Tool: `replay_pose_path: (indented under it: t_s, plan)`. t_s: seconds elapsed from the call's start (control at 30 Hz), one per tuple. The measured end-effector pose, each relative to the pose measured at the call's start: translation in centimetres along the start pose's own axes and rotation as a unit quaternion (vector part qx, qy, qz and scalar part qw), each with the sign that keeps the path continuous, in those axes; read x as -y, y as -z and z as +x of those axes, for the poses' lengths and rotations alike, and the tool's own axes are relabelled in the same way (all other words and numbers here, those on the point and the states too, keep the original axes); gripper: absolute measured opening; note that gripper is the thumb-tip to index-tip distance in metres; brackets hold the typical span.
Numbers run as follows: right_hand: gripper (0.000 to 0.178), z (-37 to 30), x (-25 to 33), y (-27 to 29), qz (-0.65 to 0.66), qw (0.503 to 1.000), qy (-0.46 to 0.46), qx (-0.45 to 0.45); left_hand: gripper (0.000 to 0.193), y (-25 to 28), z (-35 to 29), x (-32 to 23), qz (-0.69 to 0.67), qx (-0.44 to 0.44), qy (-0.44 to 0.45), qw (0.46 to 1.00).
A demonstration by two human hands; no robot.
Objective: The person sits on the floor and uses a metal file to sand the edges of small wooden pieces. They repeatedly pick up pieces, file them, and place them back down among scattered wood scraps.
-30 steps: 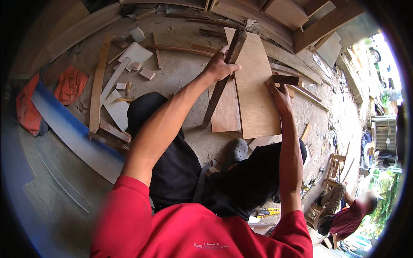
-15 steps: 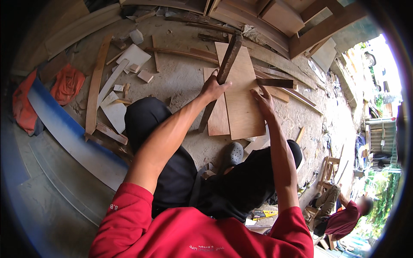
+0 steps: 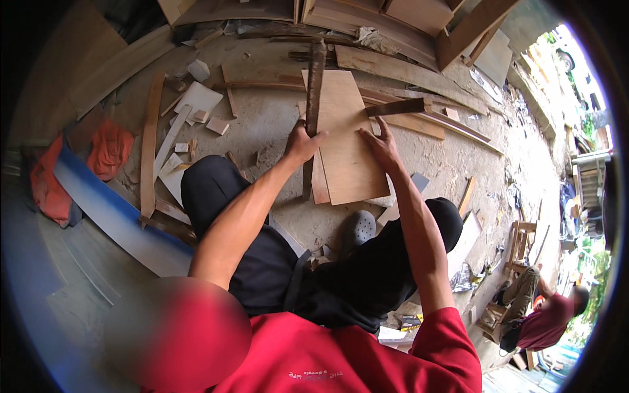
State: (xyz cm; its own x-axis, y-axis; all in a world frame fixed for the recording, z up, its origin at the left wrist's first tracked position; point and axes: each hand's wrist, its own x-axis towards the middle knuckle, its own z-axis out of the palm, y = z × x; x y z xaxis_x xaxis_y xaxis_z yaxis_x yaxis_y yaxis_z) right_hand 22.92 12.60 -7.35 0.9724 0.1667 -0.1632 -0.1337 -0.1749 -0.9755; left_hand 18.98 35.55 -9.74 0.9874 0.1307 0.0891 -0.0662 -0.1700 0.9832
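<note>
My left hand (image 3: 303, 143) is closed round a long dark wooden bar (image 3: 315, 85), its thumb lying toward a pale plywood panel (image 3: 347, 147). The bar stands nearly straight along the panel's left side. My right hand (image 3: 382, 145) grips the panel's right edge, thumb on its face and some fingers hidden behind. Just above those fingers a short dark wooden piece (image 3: 396, 107) sticks out to the right; how it is held or joined, I cannot tell. A second, reddish panel (image 3: 320, 180) shows in a narrow strip under the pale one.
Long boards (image 3: 419, 82) lie on the dusty floor beyond the panels. Offcuts (image 3: 217, 126) and a plank (image 3: 152, 144) are at the left, near a blue-and-white curved sheet (image 3: 114, 203) and orange cloth (image 3: 109, 149). Another person (image 3: 547, 318) sits at the far right.
The long bar has swung from a slant to nearly upright. The pale panel has shifted left over the reddish one, leaving less of it showing. The short piece now tilts upward to the right.
</note>
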Motion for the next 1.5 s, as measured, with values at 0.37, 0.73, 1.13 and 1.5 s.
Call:
replay_pose_path:
  t_s: [0.37, 0.73, 1.13, 1.5]
  plan:
    - [0.08, 0.2, -1.1, 0.5, -0.022, 0.999, 0.043, -0.012, 0.044, 1.4, -0.8, 0.3, -0.038, 0.057, 0.031, 0.997]
    - [0.08, -0.1, -2.2, 1.2, -0.008, 0.999, 0.04, -0.018, 0.042, 1.1, -0.6, 0.4, -0.027, 0.073, 0.053, 0.996]
    - [0.08, 1.1, -3.4, 1.6, -0.059, 0.997, 0.04, 0.002, 0.041, 0.9, -1.1, -0.9, -0.009, 0.072, 0.069, 0.995]
    - [0.081, 1.3, -3.4, 1.5, -0.099, 0.993, 0.059, -0.027, 0.022, 2.6, -0.4, 0.4, -0.02, 0.08, 0.126, 0.989]
